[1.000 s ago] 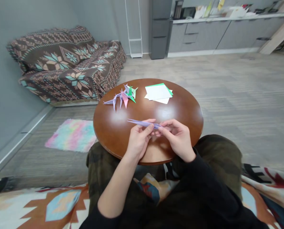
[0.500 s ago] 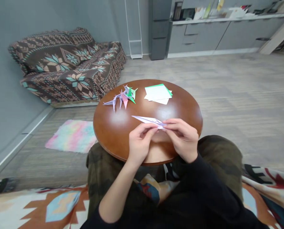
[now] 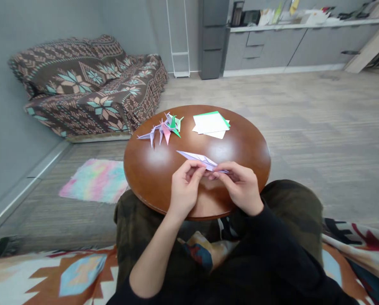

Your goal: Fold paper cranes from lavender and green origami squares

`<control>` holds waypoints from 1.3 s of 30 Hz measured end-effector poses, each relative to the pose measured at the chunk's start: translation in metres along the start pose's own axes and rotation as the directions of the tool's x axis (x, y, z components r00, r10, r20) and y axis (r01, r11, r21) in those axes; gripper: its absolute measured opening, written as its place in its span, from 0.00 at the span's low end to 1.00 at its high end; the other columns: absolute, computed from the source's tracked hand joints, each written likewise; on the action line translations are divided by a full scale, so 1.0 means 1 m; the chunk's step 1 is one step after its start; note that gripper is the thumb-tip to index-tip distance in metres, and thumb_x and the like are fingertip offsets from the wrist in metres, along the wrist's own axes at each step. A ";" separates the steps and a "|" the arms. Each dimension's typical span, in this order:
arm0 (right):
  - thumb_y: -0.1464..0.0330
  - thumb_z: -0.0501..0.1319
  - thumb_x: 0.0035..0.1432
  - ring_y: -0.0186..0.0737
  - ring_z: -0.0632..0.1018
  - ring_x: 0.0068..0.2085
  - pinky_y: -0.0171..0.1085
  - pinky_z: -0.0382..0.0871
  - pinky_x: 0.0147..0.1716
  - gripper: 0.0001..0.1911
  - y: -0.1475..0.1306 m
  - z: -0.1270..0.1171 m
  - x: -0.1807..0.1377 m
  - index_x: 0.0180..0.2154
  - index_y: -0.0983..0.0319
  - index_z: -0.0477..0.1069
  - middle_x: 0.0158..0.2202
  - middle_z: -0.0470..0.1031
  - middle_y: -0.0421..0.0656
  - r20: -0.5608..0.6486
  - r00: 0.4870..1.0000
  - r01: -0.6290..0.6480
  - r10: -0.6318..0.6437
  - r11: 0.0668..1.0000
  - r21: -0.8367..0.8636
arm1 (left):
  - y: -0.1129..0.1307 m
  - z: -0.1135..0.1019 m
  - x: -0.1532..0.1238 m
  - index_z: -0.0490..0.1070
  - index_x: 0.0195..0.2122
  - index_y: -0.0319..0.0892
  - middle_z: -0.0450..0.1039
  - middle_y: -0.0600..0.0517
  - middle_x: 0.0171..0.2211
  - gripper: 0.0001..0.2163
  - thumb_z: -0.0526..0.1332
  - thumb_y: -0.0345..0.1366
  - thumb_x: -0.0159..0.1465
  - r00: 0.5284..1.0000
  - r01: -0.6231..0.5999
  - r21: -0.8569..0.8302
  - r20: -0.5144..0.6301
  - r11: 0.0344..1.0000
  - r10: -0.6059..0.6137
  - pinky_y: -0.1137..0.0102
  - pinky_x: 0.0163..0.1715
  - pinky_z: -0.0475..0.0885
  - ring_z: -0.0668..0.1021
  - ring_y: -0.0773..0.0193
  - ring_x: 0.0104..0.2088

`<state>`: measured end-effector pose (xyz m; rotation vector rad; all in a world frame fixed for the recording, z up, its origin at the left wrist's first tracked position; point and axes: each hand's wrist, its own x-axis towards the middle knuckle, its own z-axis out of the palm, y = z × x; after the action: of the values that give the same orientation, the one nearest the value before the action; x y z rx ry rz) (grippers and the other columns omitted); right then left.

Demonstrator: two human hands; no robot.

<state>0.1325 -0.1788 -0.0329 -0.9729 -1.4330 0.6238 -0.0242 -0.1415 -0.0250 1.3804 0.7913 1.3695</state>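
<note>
Tabletop [image 3: 246,148] gleams brown near a patterned sofa [image 3: 94,91], left grip [image 3: 185,184] and right grip [image 3: 242,185] both pinching lilac paper [image 3: 198,158] above it.

- Folded purple paper [image 3: 198,158]: lower edge partly hidden by the left hand [image 3: 185,184]; toward the right hand [image 3: 242,186], that hand's fingers cover part of it.
- Right hand: some fingertips hidden behind the paper's near edge.
- Folded paper figures [image 3: 165,131], beyond the left hand and to its left: overlapping, too small to count surely.
- Paper sheets [image 3: 210,123], beyond both hands: lower ones mostly covered.
- Counter items [image 3: 315,17], far beyond the right hand: blurred.
- Patterned cloth [image 3: 71,275], nearer than the left hand: cut by the bottom edge.
</note>
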 end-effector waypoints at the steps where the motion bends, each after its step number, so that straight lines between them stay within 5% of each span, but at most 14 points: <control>1: 0.71 0.64 0.65 0.40 0.85 0.35 0.37 0.81 0.39 0.04 0.000 0.000 0.000 0.39 0.57 0.77 0.34 0.83 0.40 -0.011 1.000 0.007 -0.007 1.000 -0.006 | 0.000 0.000 0.000 0.77 0.35 0.40 0.79 0.52 0.33 0.03 0.66 0.34 0.64 1.000 0.005 -0.003 0.008 1.000 -0.005 0.72 0.40 0.78 0.82 0.64 0.35; 10: 0.68 0.72 0.58 0.40 0.84 0.33 0.36 0.80 0.35 0.06 -0.002 0.000 0.001 0.36 0.58 0.76 0.34 0.82 0.40 -0.046 0.999 0.002 -0.009 0.991 -0.131 | 0.001 0.001 -0.004 0.77 0.34 0.40 0.80 0.53 0.32 0.04 0.66 0.34 0.66 0.998 -0.067 0.149 0.008 0.986 0.067 0.73 0.39 0.76 0.81 0.66 0.34; 18: 0.70 0.71 0.58 0.38 0.83 0.32 0.37 0.81 0.34 0.04 -0.008 0.011 0.000 0.32 0.60 0.78 0.35 0.82 0.42 -0.162 0.978 -0.096 0.134 0.970 0.224 | 0.001 0.012 -0.011 0.78 0.36 0.41 0.81 0.52 0.33 0.04 0.65 0.34 0.66 0.991 -0.113 0.156 -0.053 0.981 0.122 0.73 0.39 0.77 0.82 0.66 0.35; 32: 0.72 0.72 0.56 0.36 0.82 0.27 0.35 0.79 0.29 0.08 -0.022 0.014 0.000 0.30 0.60 0.74 0.27 0.80 0.40 -0.189 0.968 -0.114 0.167 0.958 0.264 | 0.002 0.022 -0.018 0.79 0.38 0.41 0.82 0.52 0.34 0.03 0.68 0.32 0.63 0.965 -0.186 0.079 -0.174 0.979 0.198 0.74 0.36 0.79 0.83 0.66 0.32; 39: 0.71 0.74 0.54 0.34 0.80 0.25 0.33 0.77 0.25 0.15 -0.025 0.012 0.001 0.33 0.58 0.67 0.26 0.79 0.36 -0.161 0.960 -0.170 0.231 0.931 0.324 | 0.007 0.012 -0.014 0.83 0.40 0.43 0.83 0.49 0.38 0.08 0.62 0.31 0.67 0.974 -0.225 0.236 0.035 0.945 0.223 0.69 0.44 0.77 0.82 0.62 0.40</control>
<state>0.1155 -0.1886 -0.0129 -0.9105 -1.0304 0.8508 -0.0160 -0.1590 -0.0214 1.7053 0.8347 1.4774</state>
